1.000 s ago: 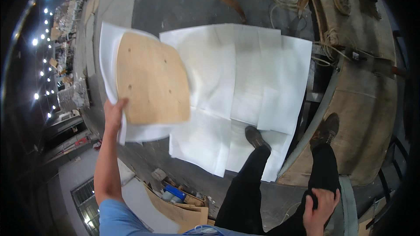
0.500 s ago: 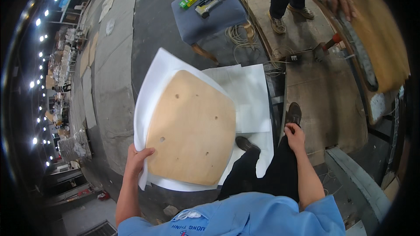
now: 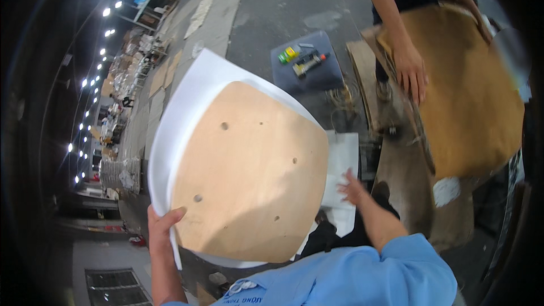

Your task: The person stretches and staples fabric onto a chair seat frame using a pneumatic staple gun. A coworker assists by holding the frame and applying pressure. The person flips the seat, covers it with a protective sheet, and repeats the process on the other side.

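My left hand [image 3: 164, 222] grips the lower left edge of a curved wooden panel [image 3: 255, 175], thumb on its face and fingers behind. The panel is pale, shaped like a chair seat, with several drilled holes. A white foam sheet [image 3: 163, 161] lies behind the panel and sticks out past its left and top edges; my left hand holds both together. My right hand [image 3: 355, 188] is raised beside the panel's right edge, apart from it, with its fingers spread and nothing in them.
Ahead, a grey-blue stool [image 3: 285, 79] bears a hammer-like tool [image 3: 306, 66] and a green and yellow box [image 3: 288, 55]. At the right, a co-worker's hand [image 3: 411, 71] rests on a large brown-topped piece [image 3: 470, 96]. More white sheets [image 3: 343, 156] lie beyond my right hand.
The panel and foam have come up closer to me. My right hand has lifted from near my knee toward the panel and its fingers have spread. The view has shifted to the right.
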Motion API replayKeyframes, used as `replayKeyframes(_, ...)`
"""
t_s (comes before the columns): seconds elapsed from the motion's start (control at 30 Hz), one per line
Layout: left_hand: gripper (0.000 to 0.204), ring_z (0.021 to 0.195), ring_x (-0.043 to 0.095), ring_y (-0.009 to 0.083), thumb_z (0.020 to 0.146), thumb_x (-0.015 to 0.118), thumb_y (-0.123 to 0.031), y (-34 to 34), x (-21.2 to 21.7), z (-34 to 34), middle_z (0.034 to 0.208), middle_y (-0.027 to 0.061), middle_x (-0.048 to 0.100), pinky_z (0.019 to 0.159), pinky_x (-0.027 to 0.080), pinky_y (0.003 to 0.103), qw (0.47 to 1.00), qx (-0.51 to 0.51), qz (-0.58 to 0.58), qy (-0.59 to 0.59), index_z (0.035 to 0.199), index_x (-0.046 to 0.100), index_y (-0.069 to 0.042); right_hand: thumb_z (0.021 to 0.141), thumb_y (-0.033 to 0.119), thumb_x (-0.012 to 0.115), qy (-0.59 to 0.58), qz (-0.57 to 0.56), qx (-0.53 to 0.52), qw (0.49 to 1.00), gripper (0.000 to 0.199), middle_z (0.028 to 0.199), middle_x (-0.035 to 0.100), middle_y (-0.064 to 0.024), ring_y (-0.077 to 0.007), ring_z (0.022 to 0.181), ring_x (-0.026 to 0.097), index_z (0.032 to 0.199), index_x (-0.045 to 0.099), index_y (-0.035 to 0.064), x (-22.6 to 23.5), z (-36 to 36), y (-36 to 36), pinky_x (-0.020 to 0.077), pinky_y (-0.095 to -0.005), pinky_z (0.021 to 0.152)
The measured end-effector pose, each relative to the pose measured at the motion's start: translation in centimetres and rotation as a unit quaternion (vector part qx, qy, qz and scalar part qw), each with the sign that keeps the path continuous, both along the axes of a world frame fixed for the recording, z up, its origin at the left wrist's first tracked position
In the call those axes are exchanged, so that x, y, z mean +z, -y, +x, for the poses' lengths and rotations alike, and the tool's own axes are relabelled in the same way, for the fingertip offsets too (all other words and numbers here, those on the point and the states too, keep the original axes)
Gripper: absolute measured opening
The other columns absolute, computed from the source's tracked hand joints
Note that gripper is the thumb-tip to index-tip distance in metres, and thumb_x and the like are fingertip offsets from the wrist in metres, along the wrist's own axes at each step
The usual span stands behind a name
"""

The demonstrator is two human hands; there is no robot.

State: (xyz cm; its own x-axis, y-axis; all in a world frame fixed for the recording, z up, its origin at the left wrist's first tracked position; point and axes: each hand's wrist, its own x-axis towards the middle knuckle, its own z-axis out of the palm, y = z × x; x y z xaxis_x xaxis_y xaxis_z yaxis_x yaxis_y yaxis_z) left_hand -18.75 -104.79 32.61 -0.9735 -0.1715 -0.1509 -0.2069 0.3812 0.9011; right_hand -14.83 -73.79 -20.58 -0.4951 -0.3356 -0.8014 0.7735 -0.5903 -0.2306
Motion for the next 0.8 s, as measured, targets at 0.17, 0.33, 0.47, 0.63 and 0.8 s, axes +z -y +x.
replayKeyframes(0.17, 0.082, 0.110, 0.073, 0.0348, 0.075, 0.077, -0.019, 3.1, 3.1, 6.4, 0.127, 0.0207, 0.069, 0.094, 0.063, 0.044, 0.986, 0.095, 0.111, -0.084, 0.148, 0.050, 0.007, 0.096, 0.084, 0.045, -0.209, -0.333, -0.142, 0.908, 0.100, 0.154, 0.056, -0.0170, -0.0357, 0.136, 0.059, 0.161, 0.042, 0.0070, 11.3, -4.7, 6.3, 0.0498, -0.0560, 0.112)
replayKeyframes(0.33, 0.074, 0.113, 0.072, 0.0331, 0.084, 0.075, -0.014, 8.1, -2.5, 14.6, 0.134, 0.0203, 0.067, 0.096, 0.062, 0.044, 0.949, 0.231, 0.198, -0.082, 0.151, 0.049, 0.005, 0.102, 0.073, 0.050, -0.286, -0.290, -0.058, 0.911, 0.088, 0.148, 0.062, -0.0155, -0.0312, 0.129, 0.065, 0.156, 0.048, 0.0044, 21.2, -6.9, -4.3, 0.0577, -0.0498, 0.103)
replayKeyframes(0.47, 0.068, 0.115, 0.071, 0.0317, 0.088, 0.075, -0.009, 8.7, -11.7, 19.8, 0.134, 0.0189, 0.068, 0.099, 0.060, 0.044, 0.927, 0.250, 0.266, -0.091, 0.151, 0.051, 0.003, 0.089, 0.021, 0.083, -0.377, 0.028, 0.195, 0.905, 0.066, 0.129, 0.069, -0.0137, -0.0241, 0.116, 0.068, 0.147, 0.055, 0.0025, 28.5, -8.0, -5.5, 0.0581, -0.0422, 0.094)
replayKeyframes(0.63, 0.062, 0.124, 0.067, 0.0310, 0.095, 0.074, -0.010, 4.3, -22.5, 23.9, 0.139, 0.0176, 0.066, 0.106, 0.056, 0.045, 0.875, 0.298, 0.381, 0.002, 0.151, 0.050, 0.001, 0.085, 0.000, 0.081, -0.373, 0.167, 0.236, 0.882, 0.044, 0.105, 0.076, -0.0094, -0.0213, 0.091, 0.075, 0.127, 0.068, -0.0009, 36.2, -10.6, -5.6, 0.0592, -0.0348, 0.085)
replayKeyframes(0.8, 0.059, 0.127, 0.066, 0.0290, 0.098, 0.073, -0.013, -2.9, -27.9, 25.5, 0.140, 0.0134, 0.067, 0.108, 0.055, 0.045, 0.842, 0.310, 0.441, 0.003, 0.152, 0.051, -0.002, 0.091, 0.014, 0.081, -0.430, 0.195, 0.316, 0.823, 0.049, 0.124, 0.073, -0.0134, -0.0240, 0.109, 0.073, 0.137, 0.064, 0.0036, 42.7, -16.0, -5.5, 0.0593, -0.0398, 0.095)
